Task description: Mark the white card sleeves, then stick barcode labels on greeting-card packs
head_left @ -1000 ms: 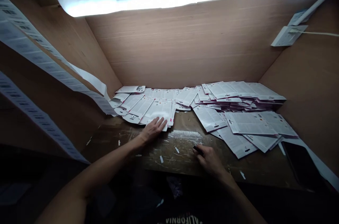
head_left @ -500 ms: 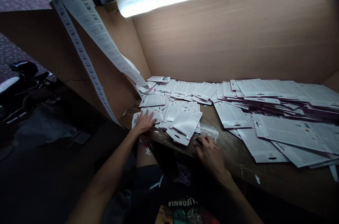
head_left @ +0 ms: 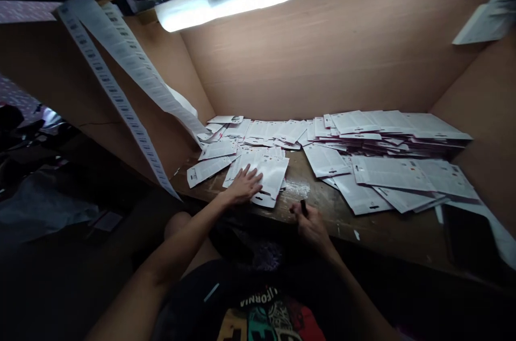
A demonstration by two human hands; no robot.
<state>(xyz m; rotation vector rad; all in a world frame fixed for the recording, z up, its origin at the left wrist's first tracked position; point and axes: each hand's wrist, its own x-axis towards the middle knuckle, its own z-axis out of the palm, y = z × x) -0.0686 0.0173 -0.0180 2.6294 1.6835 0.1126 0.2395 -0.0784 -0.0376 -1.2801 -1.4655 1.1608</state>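
Observation:
My left hand [head_left: 244, 185] lies with spread fingers on a white printed packet [head_left: 273, 173], the top one of a small pile near the front edge of the wooden table [head_left: 322, 209]. Just right of that pile, my right hand [head_left: 309, 223] is closed around a small black object [head_left: 303, 208], too small to identify. Another white packet [head_left: 207, 170] rests at an angle left of the pile, with a hang slot at its end.
Stacks of white packets [head_left: 374, 126] line the back, with more packets [head_left: 391, 173] at the right. A dark flat object [head_left: 471, 239] lies at the far right. Label strips [head_left: 121, 99] hang at the left. A lit tube [head_left: 242, 0] runs above.
My left hand has moved right, from the left packets onto the pile. The black object in my right hand now points more upright. The view has shifted to the right.

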